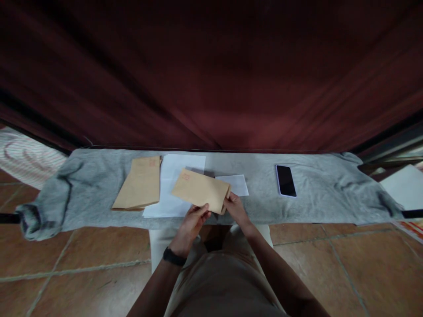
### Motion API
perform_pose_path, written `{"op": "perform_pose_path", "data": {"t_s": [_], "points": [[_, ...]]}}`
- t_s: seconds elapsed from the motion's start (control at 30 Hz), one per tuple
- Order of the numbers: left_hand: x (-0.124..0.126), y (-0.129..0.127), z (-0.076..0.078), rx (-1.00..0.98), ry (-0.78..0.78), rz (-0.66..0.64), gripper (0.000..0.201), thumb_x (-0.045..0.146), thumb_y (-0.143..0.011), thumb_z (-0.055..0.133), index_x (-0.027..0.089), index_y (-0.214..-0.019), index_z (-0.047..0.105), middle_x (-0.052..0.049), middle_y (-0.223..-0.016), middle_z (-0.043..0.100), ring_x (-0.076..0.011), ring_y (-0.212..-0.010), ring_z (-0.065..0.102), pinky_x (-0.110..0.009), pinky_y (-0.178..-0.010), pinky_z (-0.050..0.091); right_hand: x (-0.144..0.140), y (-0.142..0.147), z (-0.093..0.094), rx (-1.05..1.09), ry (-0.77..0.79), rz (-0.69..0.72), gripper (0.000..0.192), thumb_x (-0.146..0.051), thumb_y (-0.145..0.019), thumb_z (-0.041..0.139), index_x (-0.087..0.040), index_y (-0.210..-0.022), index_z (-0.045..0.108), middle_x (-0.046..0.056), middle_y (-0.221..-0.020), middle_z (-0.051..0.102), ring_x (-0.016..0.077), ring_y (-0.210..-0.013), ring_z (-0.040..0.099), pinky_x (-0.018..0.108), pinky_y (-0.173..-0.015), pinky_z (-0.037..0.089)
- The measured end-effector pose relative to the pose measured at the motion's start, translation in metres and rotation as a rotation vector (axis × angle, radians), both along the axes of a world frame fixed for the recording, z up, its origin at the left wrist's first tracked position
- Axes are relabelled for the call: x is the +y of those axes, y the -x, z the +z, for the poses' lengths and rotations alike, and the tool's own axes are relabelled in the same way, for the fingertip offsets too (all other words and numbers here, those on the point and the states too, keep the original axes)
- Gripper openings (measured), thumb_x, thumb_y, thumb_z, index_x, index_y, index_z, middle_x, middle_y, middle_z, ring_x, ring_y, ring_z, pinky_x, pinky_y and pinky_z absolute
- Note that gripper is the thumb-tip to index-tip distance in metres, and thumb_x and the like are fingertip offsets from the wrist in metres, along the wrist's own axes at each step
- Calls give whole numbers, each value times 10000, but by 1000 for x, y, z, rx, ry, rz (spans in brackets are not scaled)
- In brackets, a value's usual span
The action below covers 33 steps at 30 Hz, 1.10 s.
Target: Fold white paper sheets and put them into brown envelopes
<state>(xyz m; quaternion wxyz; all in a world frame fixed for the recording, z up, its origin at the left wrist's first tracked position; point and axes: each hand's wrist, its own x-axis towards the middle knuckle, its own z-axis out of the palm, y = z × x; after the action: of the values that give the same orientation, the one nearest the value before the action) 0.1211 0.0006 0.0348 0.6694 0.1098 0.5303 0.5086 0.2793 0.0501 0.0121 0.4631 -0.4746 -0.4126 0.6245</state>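
Both my hands hold one brown paper envelope (200,190) tilted over the cloth, its red printed mark at the upper left. My left hand (194,221) pinches its lower edge, thumb on top. At the right end, which looks parted, my right hand (235,206) grips the edge; some of its fingers are hidden by the paper. Beneath and left of the envelope lie white paper sheets (172,207). A smaller folded white paper (238,184) rests just beyond my right hand. More brown envelopes (142,182) are stacked at the left, partly over the sheets.
A phone (286,181) with a dark screen lies to the right on the grey cloth (330,189) covering the narrow surface. Behind it hangs a dark red curtain (211,88). Tiled floor (99,264) shows below the front edge. White paper (405,187) is at the far right.
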Motion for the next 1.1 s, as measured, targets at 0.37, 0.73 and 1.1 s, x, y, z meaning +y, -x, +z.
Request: {"op": "perform_pose_path", "data": {"t_s": [0.37, 0.73, 1.1], "points": [[-15, 14, 11, 1462, -726, -424, 658, 355, -781, 784, 224, -1388, 570, -169, -1552, 474, -369, -1461, 400, -559, -1180, 335, -5, -25, -2, -97, -60, 50, 273, -462, -747, 645, -218, -840, 723, -9, -774, 736, 199, -750, 657, 322, -752, 539], [6, 36, 25, 1698, -906, -925, 1258, 485, -630, 886, 243, -1632, 165, -218, -1686, 175, -443, -1551, 146, -668, -1224, 77, -22, -52, 22, -49, 42, 281, 208, -388, -717, 685, -237, -848, 743, -16, -771, 733, 224, -818, 681, 341, -784, 547], [0, 34, 15, 1777, -933, -884, 1057, 337, -690, 777, 221, -1607, 263, -207, -1525, 434, -399, -1447, 368, -645, -1234, 83, -22, -56, -2, -157, -4, 255, 256, -400, -810, 644, -208, -949, 741, 7, -815, 730, 208, -787, 670, 321, -725, 550]]}}
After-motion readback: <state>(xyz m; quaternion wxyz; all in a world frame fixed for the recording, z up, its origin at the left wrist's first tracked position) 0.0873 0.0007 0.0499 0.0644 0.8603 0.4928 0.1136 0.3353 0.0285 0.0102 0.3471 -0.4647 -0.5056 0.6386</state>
